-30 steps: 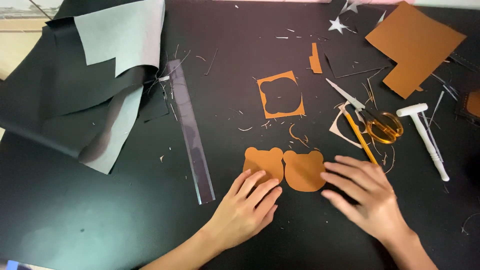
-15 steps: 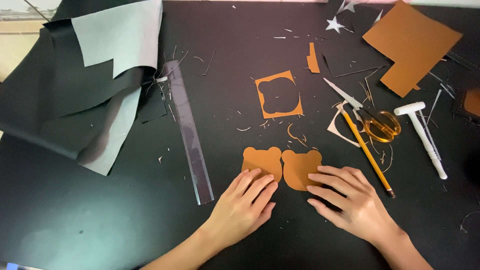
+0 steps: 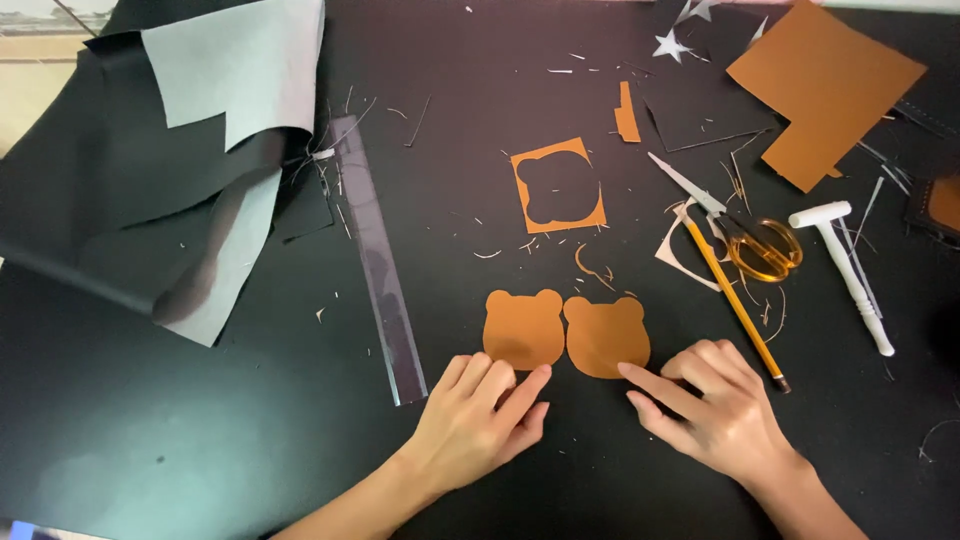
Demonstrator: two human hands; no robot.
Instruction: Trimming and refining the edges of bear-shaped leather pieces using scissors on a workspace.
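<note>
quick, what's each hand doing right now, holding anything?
Left hand: open, flat, fingertips on the left bear-head cutout, gripping nothing.
Right hand: open, index finger on the right bear-head cutout, gripping nothing.

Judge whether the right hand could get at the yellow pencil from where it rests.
Probably yes: the right hand lies just beside the yellow pencil's lower end, with only bare black table between.

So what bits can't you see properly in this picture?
- Bottom edge of the left bear cutout, head view: the left hand has its fingertips over it.
- Brown sheet, head view: its top corner is cut off by the frame's top edge.
- Brown piece at the right edge, head view: mostly out of frame.
</note>
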